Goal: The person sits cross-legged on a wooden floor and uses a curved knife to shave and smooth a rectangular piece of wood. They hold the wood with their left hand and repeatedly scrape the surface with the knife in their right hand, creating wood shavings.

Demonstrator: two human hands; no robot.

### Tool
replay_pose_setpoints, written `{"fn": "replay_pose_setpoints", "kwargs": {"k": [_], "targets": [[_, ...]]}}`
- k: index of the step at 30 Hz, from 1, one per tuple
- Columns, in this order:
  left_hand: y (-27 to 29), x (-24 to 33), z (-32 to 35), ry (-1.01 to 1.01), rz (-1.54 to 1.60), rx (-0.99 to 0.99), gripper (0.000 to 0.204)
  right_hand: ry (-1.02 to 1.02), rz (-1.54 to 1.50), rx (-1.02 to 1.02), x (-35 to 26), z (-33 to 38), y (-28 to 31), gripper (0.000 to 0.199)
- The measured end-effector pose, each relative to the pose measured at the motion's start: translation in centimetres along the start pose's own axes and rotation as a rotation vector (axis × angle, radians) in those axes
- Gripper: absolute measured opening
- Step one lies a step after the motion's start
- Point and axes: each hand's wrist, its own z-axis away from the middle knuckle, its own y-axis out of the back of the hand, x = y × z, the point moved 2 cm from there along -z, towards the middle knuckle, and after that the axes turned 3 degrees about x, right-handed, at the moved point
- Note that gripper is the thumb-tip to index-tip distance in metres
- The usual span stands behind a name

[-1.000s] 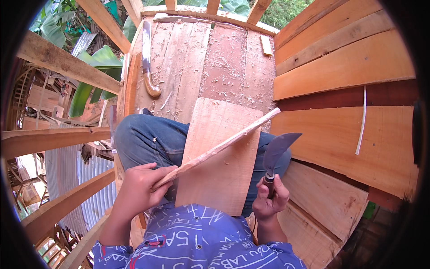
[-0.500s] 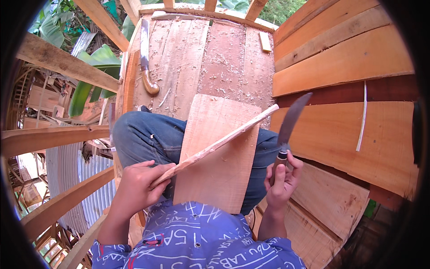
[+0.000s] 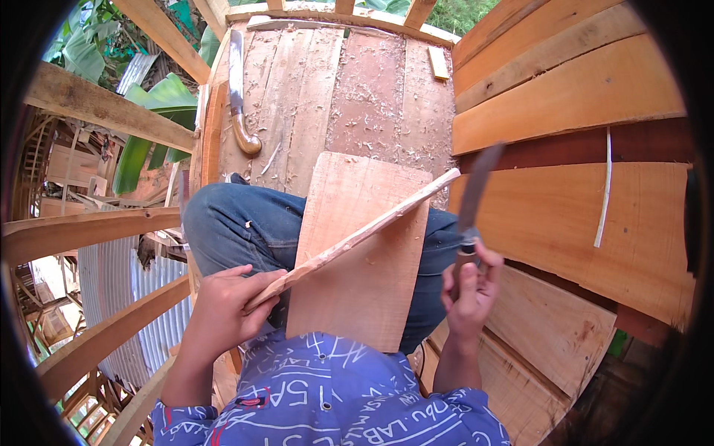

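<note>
My left hand (image 3: 236, 306) is closed around the near end of a pale, roughly whittled wooden stick (image 3: 357, 236). The stick slants up to the right across a flat wooden board (image 3: 357, 305) that lies over my lap. On the right, my right hand (image 3: 471, 288) grips the dark handle of a knife (image 3: 480, 189). Its blade points up and away, slightly blurred, just right of the stick's far end and apart from it. Both legs in blue jeans are folded beneath the board.
A machete (image 3: 238, 97) with a curved wooden handle lies on the plank floor (image 3: 312, 97) among many shavings. A small wood block (image 3: 438, 64) rests at the far right. Plank walling (image 3: 565, 201) rises on the right; railing bars (image 3: 97, 224) run along the left.
The knife blade has swung a little to the left, toward the stick's far end, and now stands more upright. My left hand and the stick stay nearly still.
</note>
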Motion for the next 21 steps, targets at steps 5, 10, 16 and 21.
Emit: {"fn": "replay_pose_setpoints", "kwargs": {"k": [5,10,16,21], "targets": [[0.1,0.0,-0.2,-0.006,0.0,-0.031,0.035,-0.018,0.119,-0.264,1.8,1.9,-1.5,0.027],[-0.3,-0.2,0.2,0.007,0.007,-0.008,0.037,-0.159,-0.106,-0.041,0.1,0.6,-0.3,0.031],[0.1,-0.2,0.2,0.013,-0.012,-0.05,0.038,-0.135,0.048,-0.249,0.4,0.7,0.0,0.029],[0.1,0.1,-0.2,-0.01,-0.003,-0.055,0.04,-0.115,0.015,-0.21,1.9,2.7,-1.6,0.027]]}}
